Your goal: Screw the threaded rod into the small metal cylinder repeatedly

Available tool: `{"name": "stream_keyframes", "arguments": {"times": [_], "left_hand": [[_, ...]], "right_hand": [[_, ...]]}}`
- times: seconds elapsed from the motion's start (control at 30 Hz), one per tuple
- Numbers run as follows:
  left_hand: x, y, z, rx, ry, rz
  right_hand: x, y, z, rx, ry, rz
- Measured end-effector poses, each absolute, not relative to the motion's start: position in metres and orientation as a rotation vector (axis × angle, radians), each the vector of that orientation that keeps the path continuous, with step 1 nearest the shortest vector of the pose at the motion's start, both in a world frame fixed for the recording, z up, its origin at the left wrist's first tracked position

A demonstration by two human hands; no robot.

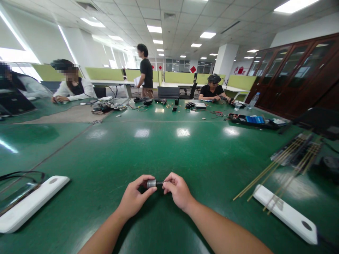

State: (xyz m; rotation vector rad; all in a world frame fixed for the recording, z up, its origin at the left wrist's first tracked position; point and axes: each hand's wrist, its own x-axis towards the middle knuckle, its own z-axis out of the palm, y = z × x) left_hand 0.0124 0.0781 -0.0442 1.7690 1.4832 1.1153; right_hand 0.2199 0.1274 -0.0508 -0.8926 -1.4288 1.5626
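Observation:
Near the front of the green table, my left hand (136, 195) is closed around a small silver cylinder (151, 183). A reddish-brown part of it shows between the thumb and fingers. From its right end a thin dark shaft (159, 183) points toward my right hand (178, 190). The thumb and fingers of that hand are pinched on the shaft's far tip, which they cover. The piece lies roughly level, just above the tabletop. Its exact kind is too small to make out.
White bars lie at left (34, 204) and right (287, 213), with thin wooden sticks (272, 169) across the right one. A black tray (254, 121) and electronic parts (108, 106) lie farther back. Several people are around the green table (148, 151), one standing (145, 72).

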Motion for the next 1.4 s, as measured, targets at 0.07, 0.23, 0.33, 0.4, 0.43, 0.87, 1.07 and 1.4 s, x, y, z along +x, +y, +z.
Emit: {"name": "stream_keyframes", "arguments": {"times": [0.07,0.23,0.33,0.4,0.43,0.87,1.07,1.4], "left_hand": [[0.012,0.078,-0.045,1.754,1.492,1.116],[0.01,0.078,-0.047,1.743,1.498,1.122],[0.01,0.079,-0.048,1.751,1.497,1.135],[0.01,0.08,-0.048,1.752,1.501,1.146],[0.01,0.08,-0.049,1.753,1.503,1.15],[0.009,0.08,-0.047,1.731,1.525,1.219],[0.009,0.081,-0.046,1.674,1.522,1.235],[-0.002,0.092,-0.051,1.273,1.48,1.57]], "right_hand": [[0.22,0.127,-0.051,-0.879,-1.416,1.566],[0.219,0.127,-0.053,-0.875,-1.395,1.58],[0.218,0.127,-0.054,-0.882,-1.388,1.576],[0.218,0.127,-0.055,-0.89,-1.377,1.574],[0.218,0.127,-0.055,-0.892,-1.371,1.576],[0.218,0.129,-0.048,-0.922,-1.282,1.628],[0.219,0.13,-0.05,-0.88,-1.191,1.641],[0.221,0.13,-0.049,-0.815,-1.13,1.684]]}}
